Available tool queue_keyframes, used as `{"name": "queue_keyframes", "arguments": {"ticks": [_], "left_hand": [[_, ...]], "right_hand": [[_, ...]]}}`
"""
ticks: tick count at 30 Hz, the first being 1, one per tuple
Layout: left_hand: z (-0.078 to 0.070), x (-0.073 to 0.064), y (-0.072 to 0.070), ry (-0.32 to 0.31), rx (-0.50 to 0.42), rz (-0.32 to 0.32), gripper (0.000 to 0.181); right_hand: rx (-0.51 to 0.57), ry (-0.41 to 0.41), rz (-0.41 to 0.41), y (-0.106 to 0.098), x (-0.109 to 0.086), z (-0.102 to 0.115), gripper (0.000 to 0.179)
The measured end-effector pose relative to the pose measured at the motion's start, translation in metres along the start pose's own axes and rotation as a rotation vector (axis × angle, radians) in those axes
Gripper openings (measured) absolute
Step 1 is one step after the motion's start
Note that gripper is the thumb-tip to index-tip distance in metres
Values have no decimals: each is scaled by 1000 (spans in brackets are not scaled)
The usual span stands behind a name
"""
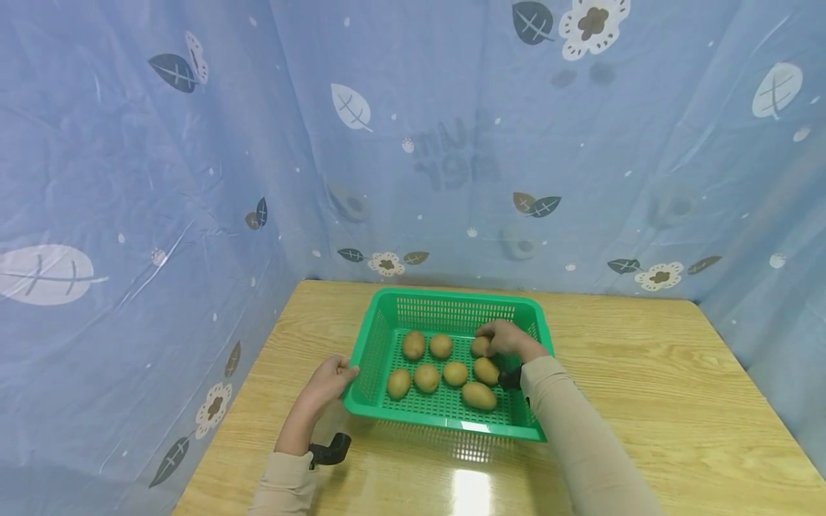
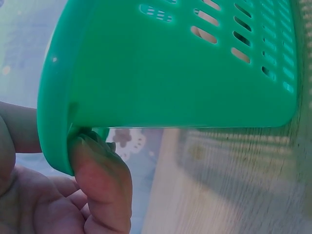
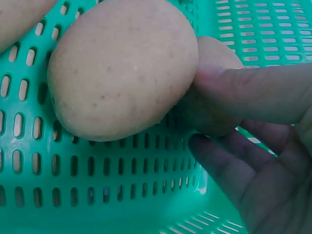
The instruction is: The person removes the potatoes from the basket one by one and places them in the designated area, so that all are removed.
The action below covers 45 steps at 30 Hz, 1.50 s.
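We held the far-right potato [image 1: 480, 347] in our right hand [image 1: 508, 338], its long axis hidden, while our left hand [image 1: 328, 381], well apart, pinched the green basket [image 1: 419, 418] at its left rim [image 1: 365, 335].

There are eight potatoes [image 1: 426, 378], one basket [image 1: 439, 422], one table [image 1: 645, 387], one left hand [image 1: 329, 380], one right hand [image 1: 510, 340], two sleeves [image 1: 584, 437] and two wrist cameras [image 1: 331, 450].

Basket [image 1: 419, 421] is super green, potatoes [image 3: 124, 70] are speckled tan, and the curtain [image 1: 413, 64] is blue with leafy, flowery prints.
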<state>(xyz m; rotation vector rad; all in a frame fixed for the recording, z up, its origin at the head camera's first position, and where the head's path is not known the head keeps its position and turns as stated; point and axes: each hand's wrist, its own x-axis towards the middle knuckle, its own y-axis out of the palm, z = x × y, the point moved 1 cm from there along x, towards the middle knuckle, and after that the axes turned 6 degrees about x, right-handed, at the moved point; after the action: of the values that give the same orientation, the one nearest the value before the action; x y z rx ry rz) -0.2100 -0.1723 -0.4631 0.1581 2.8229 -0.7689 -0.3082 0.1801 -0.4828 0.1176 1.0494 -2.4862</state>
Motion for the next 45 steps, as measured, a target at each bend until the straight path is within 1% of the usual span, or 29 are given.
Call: {"name": "queue_keyframes", "arguments": {"ticks": [3, 6, 9, 11, 13, 17, 18, 22, 25, 31, 36, 40, 45], "left_hand": [[0, -1, 0, -12, 0, -1, 23], [0, -1, 0, -10, 6, -2, 22], [-1, -2, 1, -8, 2, -7, 22], [-1, -1, 1, -5, -6, -10, 22], [-1, 0, 2, -6, -10, -12, 22], [-1, 1, 3, -5, -16, -16, 21], [-2, 0, 3, -3, -13, -17, 21], [-3, -2, 2, 4, -10, -21, 20], [-3, -3, 1, 3, -8, -18, 21], [-2, -6, 1, -26, -4, -5, 22], [-2, -7, 0, -20, -14, -3, 22], [0, -4, 1, -22, -29, -7, 22], [3, 1, 3, -28, -22, -12, 23]], "right_hand": [[-1, -14, -11, -1, 0, 0, 47], [2, -26, -20, -2, -1, 0, 45], [3, -21, -28, -3, 0, 1, 43], [-1, -11, -53, -3, 1, 1, 42], [-5, -20, -66, -4, 1, 2, 41], [6, -59, -93, -7, 2, 3, 42], [9, -78, -86, -8, 2, 4, 42], [28, -105, -111, -9, 3, 4, 43], [62, -121, -125, -9, 4, 4, 42], [133, -148, -121, -7, 1, 1, 43], [176, -164, -141, -9, -3, 3, 45], [226, -169, -165, -13, -6, 6, 46], [288, -166, -184, -17, -7, 7, 48]]}}
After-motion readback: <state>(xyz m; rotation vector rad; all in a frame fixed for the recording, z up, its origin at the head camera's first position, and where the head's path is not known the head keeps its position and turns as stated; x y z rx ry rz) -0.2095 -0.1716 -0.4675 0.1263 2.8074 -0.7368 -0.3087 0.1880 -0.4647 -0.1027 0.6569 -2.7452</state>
